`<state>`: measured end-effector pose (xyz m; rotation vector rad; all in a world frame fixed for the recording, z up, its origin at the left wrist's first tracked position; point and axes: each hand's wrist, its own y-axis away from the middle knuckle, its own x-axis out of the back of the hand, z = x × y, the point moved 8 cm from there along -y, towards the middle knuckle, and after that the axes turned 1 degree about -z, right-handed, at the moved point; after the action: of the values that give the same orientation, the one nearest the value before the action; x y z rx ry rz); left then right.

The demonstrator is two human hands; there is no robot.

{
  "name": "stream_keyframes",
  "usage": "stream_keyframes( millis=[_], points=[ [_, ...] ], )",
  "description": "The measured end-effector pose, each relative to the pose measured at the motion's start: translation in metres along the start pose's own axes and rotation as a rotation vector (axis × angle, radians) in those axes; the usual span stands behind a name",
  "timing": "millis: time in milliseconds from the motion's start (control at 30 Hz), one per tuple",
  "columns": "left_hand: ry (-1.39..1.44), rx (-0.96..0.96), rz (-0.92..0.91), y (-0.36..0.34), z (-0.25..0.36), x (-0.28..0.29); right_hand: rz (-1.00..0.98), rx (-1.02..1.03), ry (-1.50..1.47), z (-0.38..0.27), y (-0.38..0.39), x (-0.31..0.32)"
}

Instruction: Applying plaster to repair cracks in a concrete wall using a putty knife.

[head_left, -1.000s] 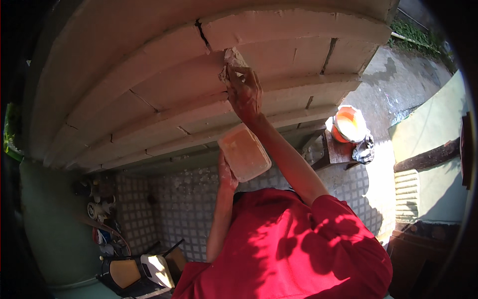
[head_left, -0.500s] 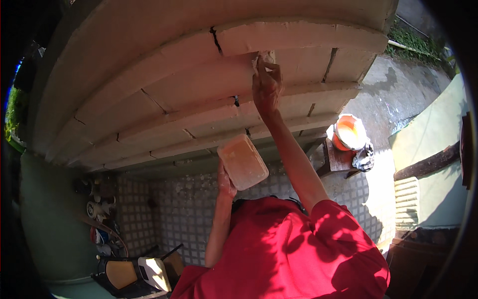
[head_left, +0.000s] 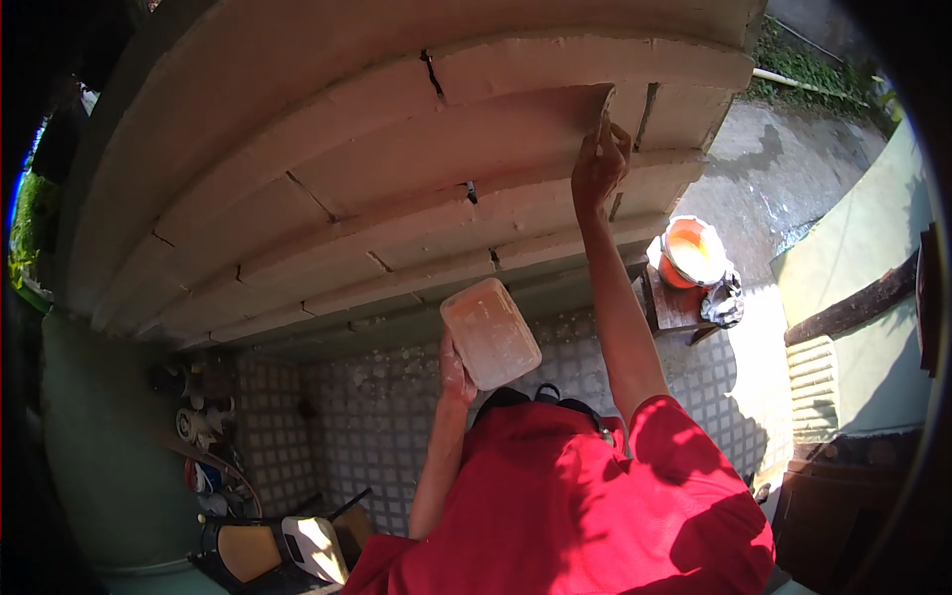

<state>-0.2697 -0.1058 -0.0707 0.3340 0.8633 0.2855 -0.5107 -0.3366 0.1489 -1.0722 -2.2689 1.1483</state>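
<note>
Overhead, a pale stepped surface (head_left: 347, 129) shows dark cracks and seams. My right hand (head_left: 600, 164) is raised to it, its fingers pinched round a thin flat tool (head_left: 605, 104), seen nearly edge-on, that touches the surface beside a smooth darker patch. Lower and to the left, my left hand (head_left: 454, 367) grips the side of a pale rectangular plastic container (head_left: 491, 334), whose whitish face is turned up toward me.
An orange-and-white bucket (head_left: 684, 248) and a dark crumpled bag (head_left: 724, 302) rest on a small wooden stool (head_left: 669, 312) at right. Tools and cans (head_left: 198, 426) line the green left wall, with a chair (head_left: 248, 550) at lower left. The floor (head_left: 347, 436) is tiled.
My right hand has moved steadily rightward along the surface; the whitish lumpy material at its tool is mostly out of sight now. My left hand and container have shifted slightly downward and rightward.
</note>
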Motion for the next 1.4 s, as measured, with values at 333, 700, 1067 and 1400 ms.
stream_keyframes(
  millis=[333, 700, 1067, 1400],
  points=[
    [-0.044, 0.056, -0.021, 0.016, 0.016, 0.012, -0.435, 0.198, -0.298, -0.088, 0.070, -0.050],
    [-0.053, 0.107, -0.055, 0.047, 0.003, 0.019, 0.001, 0.036, 0.066, 0.016, -0.028, 0.011],
    [-0.022, 0.096, -0.012, 0.044, -0.031, -0.017, -0.388, 0.233, -0.191, -0.033, 0.017, -0.007],
    [0.025, 0.088, 0.079, 0.059, -0.059, -0.015, -0.263, 0.102, -0.119, 0.003, 0.004, -0.028]
  ],
)
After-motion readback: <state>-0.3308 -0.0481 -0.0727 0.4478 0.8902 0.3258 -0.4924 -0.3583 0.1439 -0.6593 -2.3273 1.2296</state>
